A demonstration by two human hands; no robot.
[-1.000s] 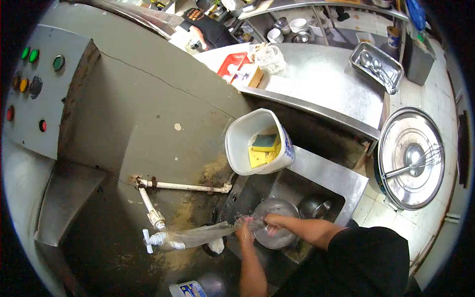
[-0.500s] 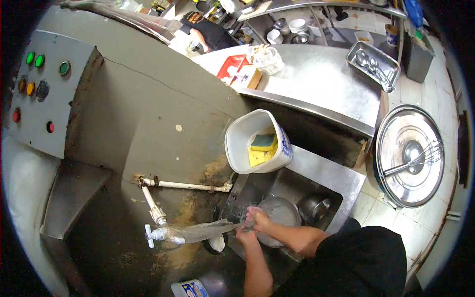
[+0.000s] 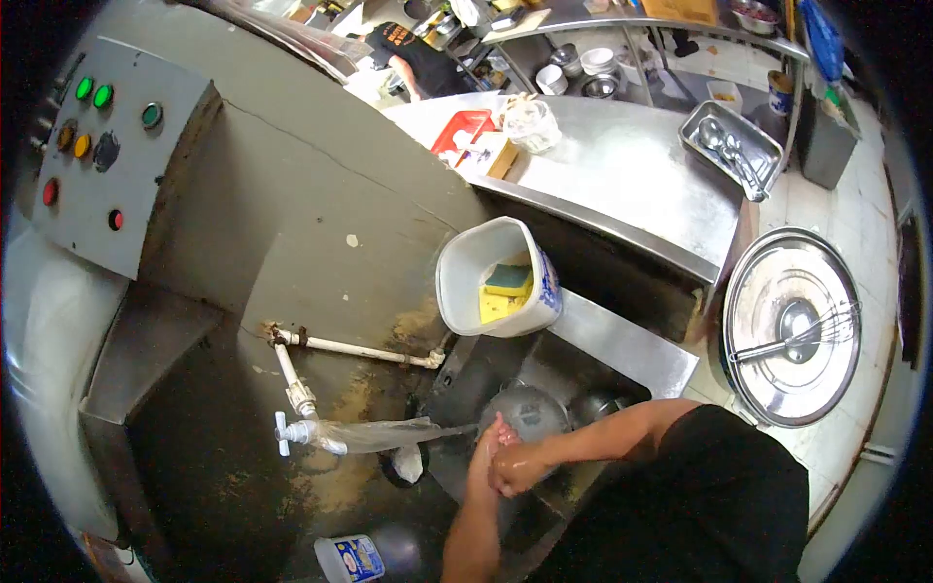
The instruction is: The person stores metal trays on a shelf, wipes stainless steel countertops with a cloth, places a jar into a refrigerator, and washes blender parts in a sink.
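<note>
pan (image 3: 533,412) in sink (image 3: 575,360), partly hidden behind hands (image 3: 519,468) touching each other.

Room lies between the tub (image 3: 530,313) and the round vessel (image 3: 532,408), but the right forearm (image 3: 612,435) crosses the sink (image 3: 630,342).

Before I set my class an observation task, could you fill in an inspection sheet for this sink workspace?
Surface: metal sink; stained wall beside it.
Job's things: round cookware in the sink; tap with a clear plastic sleeve.
Clutter: white tub holding sponges; whisk on a round lid.
Grippers: bare left hand and right hand touching each other by the cookware; exact grip unclear.
Cables: nothing seen.
Surroundings: button panel, metal counter, another person beyond.
</note>
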